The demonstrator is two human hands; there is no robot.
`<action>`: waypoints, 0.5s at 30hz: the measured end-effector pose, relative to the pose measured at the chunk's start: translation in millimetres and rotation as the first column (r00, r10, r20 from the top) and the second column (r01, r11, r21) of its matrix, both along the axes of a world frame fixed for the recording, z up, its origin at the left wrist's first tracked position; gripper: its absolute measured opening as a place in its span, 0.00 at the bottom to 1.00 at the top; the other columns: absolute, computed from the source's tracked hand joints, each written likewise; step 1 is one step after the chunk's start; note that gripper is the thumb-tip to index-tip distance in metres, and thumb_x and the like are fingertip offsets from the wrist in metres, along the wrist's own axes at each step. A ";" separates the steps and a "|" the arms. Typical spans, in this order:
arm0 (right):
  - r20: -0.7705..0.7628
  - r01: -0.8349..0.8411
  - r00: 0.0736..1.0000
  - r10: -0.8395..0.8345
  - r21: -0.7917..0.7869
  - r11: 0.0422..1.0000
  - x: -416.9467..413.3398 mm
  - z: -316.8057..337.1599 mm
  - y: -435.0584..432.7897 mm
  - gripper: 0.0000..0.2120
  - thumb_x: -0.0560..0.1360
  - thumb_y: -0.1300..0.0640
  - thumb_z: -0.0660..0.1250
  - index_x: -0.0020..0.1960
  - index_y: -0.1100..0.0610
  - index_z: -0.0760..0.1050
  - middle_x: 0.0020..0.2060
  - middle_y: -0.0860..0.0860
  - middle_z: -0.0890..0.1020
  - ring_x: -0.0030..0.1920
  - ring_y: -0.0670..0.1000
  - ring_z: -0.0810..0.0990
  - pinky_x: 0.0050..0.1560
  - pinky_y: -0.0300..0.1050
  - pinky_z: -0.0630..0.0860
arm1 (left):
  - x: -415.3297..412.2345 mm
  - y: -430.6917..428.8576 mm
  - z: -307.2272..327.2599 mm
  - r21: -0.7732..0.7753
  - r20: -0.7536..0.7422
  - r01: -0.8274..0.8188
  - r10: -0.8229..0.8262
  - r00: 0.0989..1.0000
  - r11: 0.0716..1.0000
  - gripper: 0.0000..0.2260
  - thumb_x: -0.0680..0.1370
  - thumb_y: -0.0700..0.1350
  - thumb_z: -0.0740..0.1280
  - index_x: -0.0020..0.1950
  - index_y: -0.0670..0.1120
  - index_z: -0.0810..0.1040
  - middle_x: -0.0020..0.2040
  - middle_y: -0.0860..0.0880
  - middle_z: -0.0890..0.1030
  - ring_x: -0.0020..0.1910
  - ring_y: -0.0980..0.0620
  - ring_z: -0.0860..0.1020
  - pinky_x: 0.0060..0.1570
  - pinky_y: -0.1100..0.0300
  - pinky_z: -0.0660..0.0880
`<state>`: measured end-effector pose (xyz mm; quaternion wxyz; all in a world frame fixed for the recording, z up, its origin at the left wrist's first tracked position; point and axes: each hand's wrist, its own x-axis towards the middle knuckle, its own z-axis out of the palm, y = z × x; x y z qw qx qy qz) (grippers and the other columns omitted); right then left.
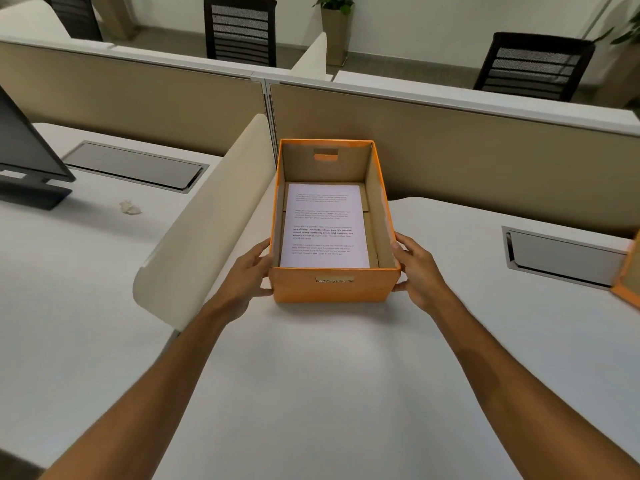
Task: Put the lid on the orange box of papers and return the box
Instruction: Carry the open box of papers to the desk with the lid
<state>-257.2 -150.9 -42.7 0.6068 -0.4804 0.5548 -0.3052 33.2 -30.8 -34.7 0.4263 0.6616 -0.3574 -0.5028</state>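
An open orange box (pixel 332 289) stands on the white desk (pixel 311 375), its long side running away from me. White printed papers (pixel 325 226) lie flat on its bottom. My left hand (pixel 247 271) presses the box's left near corner and my right hand (pixel 417 271) presses the right near corner, so both hands grip it. At the far right edge of the view an orange piece, probably the lid (pixel 628 275), leans mostly out of frame.
A cream curved divider (pixel 207 220) stands just left of the box. Beige partition panels (pixel 450 150) run behind it. A monitor (pixel 24 157) and a crumpled paper (pixel 130 207) are on the left desk. Cable hatches (pixel 561 258) sit in both desks.
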 end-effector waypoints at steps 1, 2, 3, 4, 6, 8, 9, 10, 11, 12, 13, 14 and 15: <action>-0.004 -0.004 1.000 0.004 -0.008 1.000 -1.7 0.6 2.1 0.17 0.82 0.47 0.58 0.71 0.42 0.70 0.55 0.40 0.79 0.52 0.49 0.81 0.38 0.55 0.81 | -0.5 1.4 2.1 -0.005 0.001 0.005 -0.005 1.000 1.000 0.19 0.80 0.57 0.62 0.72 0.62 0.68 0.53 0.57 0.86 0.51 0.57 0.84 0.44 0.52 0.81; -0.008 -0.007 1.000 0.007 -0.014 1.000 -3.9 1.7 5.1 0.17 0.82 0.47 0.58 0.71 0.42 0.70 0.55 0.39 0.80 0.52 0.49 0.81 0.36 0.53 0.81 | -2.0 4.0 4.5 -0.008 0.006 0.012 -0.012 1.000 1.000 0.19 0.80 0.58 0.62 0.72 0.62 0.69 0.53 0.57 0.86 0.52 0.57 0.84 0.44 0.51 0.82; -0.012 -0.006 1.000 0.006 -0.019 1.000 -7.0 2.6 9.3 0.17 0.82 0.47 0.58 0.71 0.42 0.70 0.55 0.39 0.80 0.52 0.49 0.81 0.35 0.52 0.81 | -4.4 7.4 6.2 -0.010 0.013 0.021 -0.021 1.000 1.000 0.19 0.80 0.58 0.62 0.72 0.62 0.69 0.53 0.57 0.86 0.52 0.57 0.84 0.45 0.50 0.82; -0.019 -0.004 1.000 0.004 -0.024 1.000 -11.1 2.4 14.5 0.17 0.82 0.47 0.59 0.70 0.41 0.70 0.54 0.38 0.81 0.52 0.49 0.82 0.34 0.51 0.81 | -7.1 11.5 7.8 -0.012 0.020 0.030 -0.030 0.999 0.999 0.20 0.80 0.59 0.62 0.72 0.61 0.69 0.54 0.57 0.86 0.53 0.56 0.84 0.46 0.50 0.82; -0.021 0.016 1.000 -0.017 -0.033 0.999 -22.8 2.7 27.4 0.16 0.82 0.46 0.59 0.69 0.40 0.71 0.52 0.36 0.82 0.50 0.48 0.83 0.32 0.48 0.81 | -15.7 20.4 11.0 -0.020 0.027 0.059 -0.058 0.998 0.998 0.24 0.79 0.60 0.62 0.75 0.59 0.67 0.56 0.55 0.85 0.56 0.53 0.83 0.48 0.48 0.82; -0.007 0.036 0.999 -0.036 -0.042 0.998 -31.0 5.8 36.5 0.15 0.82 0.46 0.60 0.67 0.39 0.72 0.50 0.35 0.83 0.50 0.47 0.83 0.32 0.47 0.82 | -22.6 27.2 12.6 -0.029 0.029 0.066 -0.065 0.997 0.997 0.26 0.79 0.60 0.62 0.76 0.58 0.66 0.57 0.53 0.85 0.58 0.50 0.82 0.51 0.46 0.81; -0.002 0.034 0.999 -0.034 -0.048 0.998 -32.1 7.5 38.0 0.14 0.82 0.46 0.60 0.67 0.38 0.72 0.50 0.35 0.83 0.50 0.47 0.83 0.32 0.47 0.82 | -23.4 28.8 11.9 -0.033 0.029 0.052 -0.052 0.998 0.998 0.26 0.79 0.60 0.62 0.76 0.58 0.65 0.57 0.51 0.85 0.59 0.50 0.82 0.52 0.44 0.81; 0.003 0.034 0.999 -0.034 -0.055 0.998 -34.0 10.3 40.1 0.14 0.82 0.46 0.60 0.67 0.38 0.72 0.50 0.35 0.83 0.51 0.48 0.83 0.33 0.48 0.82 | -25.7 30.6 12.3 -0.036 0.027 0.047 -0.046 0.999 0.998 0.26 0.79 0.60 0.62 0.76 0.58 0.65 0.57 0.50 0.85 0.59 0.49 0.81 0.53 0.43 0.80; 0.007 0.045 0.999 -0.044 -0.060 0.997 -38.6 13.6 44.9 0.15 0.82 0.46 0.60 0.67 0.39 0.72 0.51 0.36 0.83 0.51 0.48 0.83 0.34 0.49 0.82 | -30.2 32.9 13.5 -0.037 0.027 0.055 -0.054 0.998 0.998 0.26 0.79 0.60 0.62 0.76 0.58 0.65 0.58 0.49 0.84 0.60 0.49 0.81 0.54 0.43 0.80; 0.007 0.061 0.998 -0.061 -0.066 0.996 -44.3 15.9 50.5 0.15 0.82 0.46 0.60 0.68 0.39 0.72 0.52 0.37 0.83 0.52 0.48 0.83 0.35 0.49 0.83 | -35.2 35.4 15.2 -0.041 0.028 0.071 -0.070 0.997 0.997 0.26 0.79 0.60 0.62 0.76 0.59 0.65 0.58 0.50 0.84 0.60 0.49 0.81 0.53 0.43 0.80; 0.007 0.076 0.997 -0.075 -0.071 0.995 -51.1 16.9 56.4 0.15 0.82 0.46 0.60 0.68 0.40 0.72 0.53 0.37 0.82 0.53 0.49 0.83 0.35 0.50 0.83 | -40.8 37.4 16.9 -0.046 0.033 0.088 -0.087 0.996 0.995 0.25 0.79 0.60 0.62 0.76 0.59 0.66 0.58 0.50 0.84 0.59 0.49 0.81 0.53 0.44 0.81; 0.006 0.089 0.996 -0.089 -0.075 0.993 -59.2 17.5 63.1 0.16 0.82 0.47 0.59 0.69 0.40 0.72 0.54 0.38 0.82 0.53 0.49 0.82 0.35 0.50 0.83 | -47.5 39.6 18.6 -0.050 0.039 0.105 -0.103 0.994 0.993 0.25 0.79 0.60 0.62 0.76 0.59 0.66 0.57 0.51 0.85 0.59 0.50 0.82 0.52 0.45 0.81; 0.003 0.101 0.995 -0.101 -0.078 0.992 -67.7 18.3 69.5 0.16 0.82 0.47 0.59 0.69 0.41 0.72 0.55 0.38 0.82 0.53 0.49 0.82 0.35 0.49 0.82 | -54.8 42.0 20.0 -0.054 0.044 0.116 -0.114 0.993 0.992 0.26 0.79 0.60 0.63 0.76 0.59 0.66 0.57 0.51 0.85 0.59 0.49 0.82 0.52 0.45 0.81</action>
